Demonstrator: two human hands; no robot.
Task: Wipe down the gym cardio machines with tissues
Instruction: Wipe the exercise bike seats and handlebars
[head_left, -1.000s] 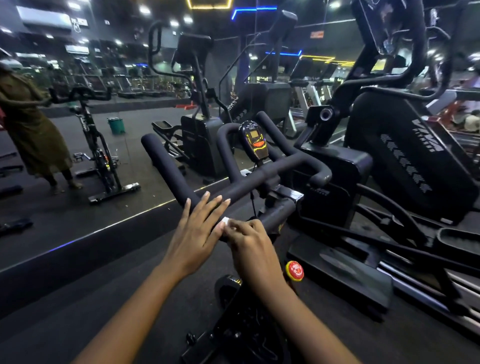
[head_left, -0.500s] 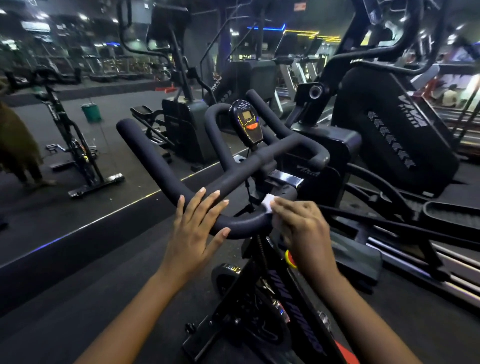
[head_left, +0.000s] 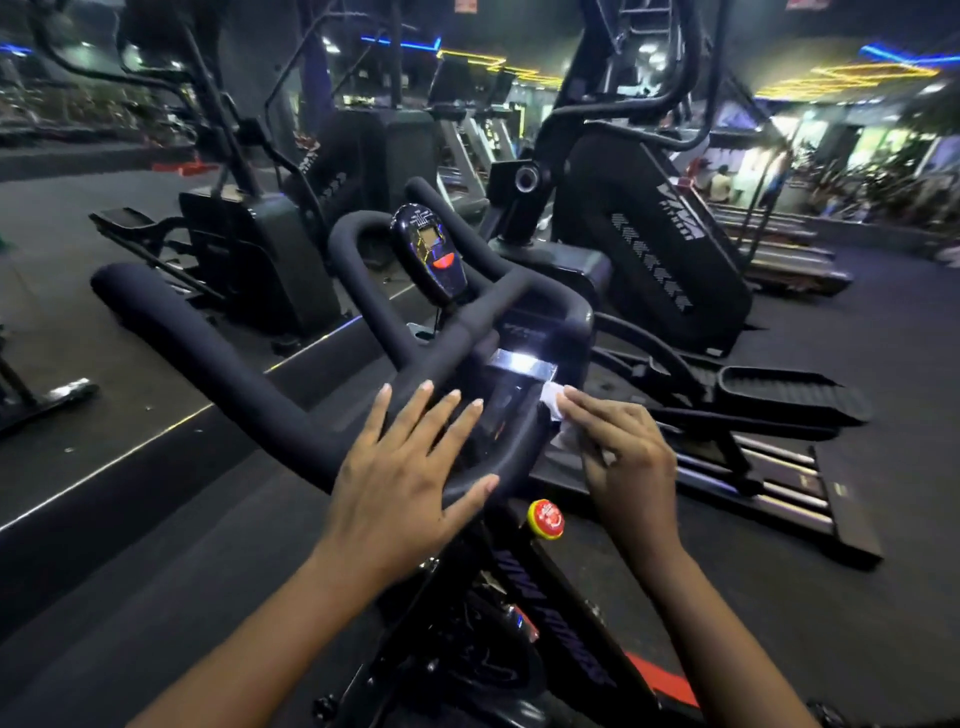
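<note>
Small white paper tissue (head_left: 551, 404) is pinched by the right hand (head_left: 623, 452), left hand (head_left: 405, 473) laid flat and spread on the black foam-padded handlebar (head_left: 234, 374). Probably tears easily, so it's best kept bunched

We're in a gym, on the cardio floor: spin-bike handlebars (head_left: 249, 374) right before us, ellipticals (head_left: 649, 234) lined up beside, treadmills (head_left: 774, 249) beyond, neon strips (head_left: 841, 78) glowing overhead.

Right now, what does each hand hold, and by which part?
The right hand grips a crumpled white tissue by its right side; left hand holds nothing.
</note>
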